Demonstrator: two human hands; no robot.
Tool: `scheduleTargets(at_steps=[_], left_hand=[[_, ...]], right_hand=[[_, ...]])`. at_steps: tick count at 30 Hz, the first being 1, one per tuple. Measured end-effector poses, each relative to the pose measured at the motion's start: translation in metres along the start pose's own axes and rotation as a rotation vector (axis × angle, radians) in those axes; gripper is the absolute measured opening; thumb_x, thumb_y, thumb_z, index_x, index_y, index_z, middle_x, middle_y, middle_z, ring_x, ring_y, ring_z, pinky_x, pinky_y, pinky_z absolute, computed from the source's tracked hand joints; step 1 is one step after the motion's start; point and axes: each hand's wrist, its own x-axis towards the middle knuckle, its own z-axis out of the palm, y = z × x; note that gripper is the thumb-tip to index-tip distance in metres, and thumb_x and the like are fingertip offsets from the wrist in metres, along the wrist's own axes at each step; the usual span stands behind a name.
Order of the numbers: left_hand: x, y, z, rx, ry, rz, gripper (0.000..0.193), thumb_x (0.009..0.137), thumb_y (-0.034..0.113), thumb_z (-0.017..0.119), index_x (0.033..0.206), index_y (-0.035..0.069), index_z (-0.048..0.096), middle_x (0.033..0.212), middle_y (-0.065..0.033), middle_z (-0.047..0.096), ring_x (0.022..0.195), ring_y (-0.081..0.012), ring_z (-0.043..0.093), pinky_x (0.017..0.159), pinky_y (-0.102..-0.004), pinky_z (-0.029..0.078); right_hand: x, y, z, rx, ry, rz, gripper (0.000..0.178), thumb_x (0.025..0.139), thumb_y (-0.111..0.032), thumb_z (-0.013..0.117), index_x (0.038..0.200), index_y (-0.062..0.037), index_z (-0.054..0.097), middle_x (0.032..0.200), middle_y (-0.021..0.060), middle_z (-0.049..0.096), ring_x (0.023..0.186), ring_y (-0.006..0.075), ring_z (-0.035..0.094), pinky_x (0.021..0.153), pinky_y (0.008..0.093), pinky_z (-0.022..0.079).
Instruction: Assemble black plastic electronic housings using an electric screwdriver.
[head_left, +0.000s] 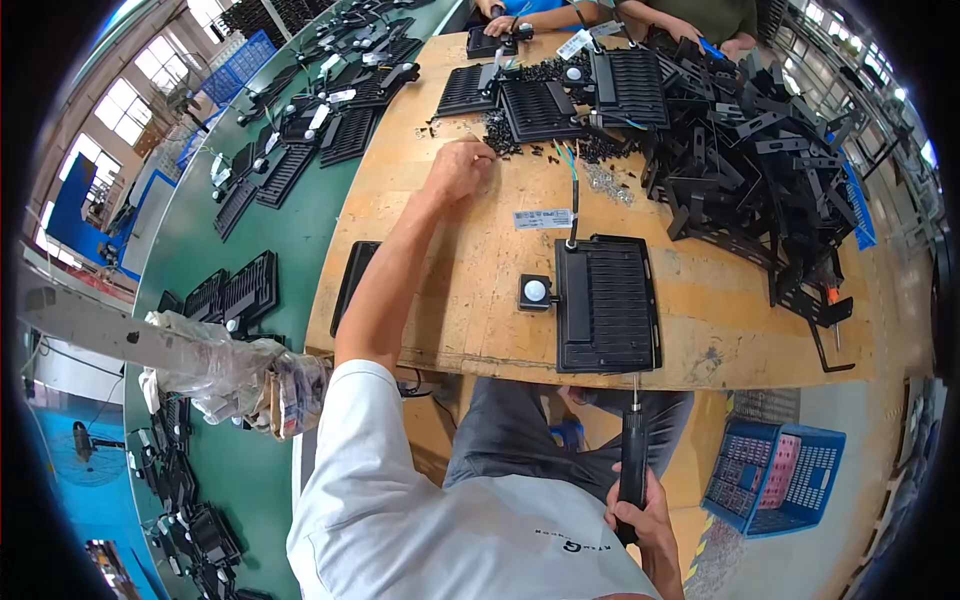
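Observation:
My left hand (463,168) rests on the wooden table beside a heap of small black parts (515,135), its fingers curled together. Whatever they pinch, if anything, is hidden. In front of my body, my right hand (645,515) grips a black electric screwdriver (633,450), its bit pointing up at the table's near edge. Just beyond the bit lies a black finned floodlight (605,305), back side up. A motion sensor (536,291) with a white dome juts from its left side, and a cable with a white label (543,219) runs from its top.
Metal brackets (745,170) form a tall black pile on the right. More floodlights (540,108) lie at the far end, where other people's hands (500,25) work. A green conveyor (290,225) with floodlights runs along the left. A blue crate (775,475) stands low right.

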Motion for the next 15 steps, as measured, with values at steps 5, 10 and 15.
scheduleTargets(at_steps=[5,10,15], left_hand=[[0.011,-0.008,-0.004,-0.012,-0.086,0.034,0.015,0.082,0.009,0.066,0.093,0.007,0.076,0.094,-0.0168,0.068,0.091,-0.0375,0.066,0.084,-0.0425,0.054],[-0.005,0.011,-0.015,-0.106,0.247,0.065,0.009,0.094,0.002,0.058,0.102,0.003,0.063,0.087,-0.0168,0.067,0.072,-0.0298,0.066,0.069,-0.0376,0.053],[-0.062,0.117,-0.074,-0.9,0.168,-0.258,0.013,0.096,0.005,0.064,0.106,-0.004,0.063,0.088,-0.0116,0.069,0.077,-0.0168,0.067,0.069,-0.03,0.056]], right_hand=[[0.005,-0.005,0.006,-0.007,0.007,0.024,0.069,0.078,-0.011,0.079,0.136,-0.0012,0.043,0.077,0.0086,0.059,0.059,0.0163,0.062,0.055,0.0301,0.049],[0.003,-0.025,0.01,-0.023,-0.054,0.05,0.065,0.079,-0.005,0.075,0.136,-0.0038,0.045,0.083,0.0085,0.059,0.061,0.0157,0.062,0.056,0.0292,0.05],[0.003,-0.032,0.006,0.232,-0.224,-0.064,0.073,0.079,-0.007,0.08,0.14,-0.0036,0.041,0.083,0.0086,0.059,0.062,0.0157,0.062,0.057,0.0295,0.051]])
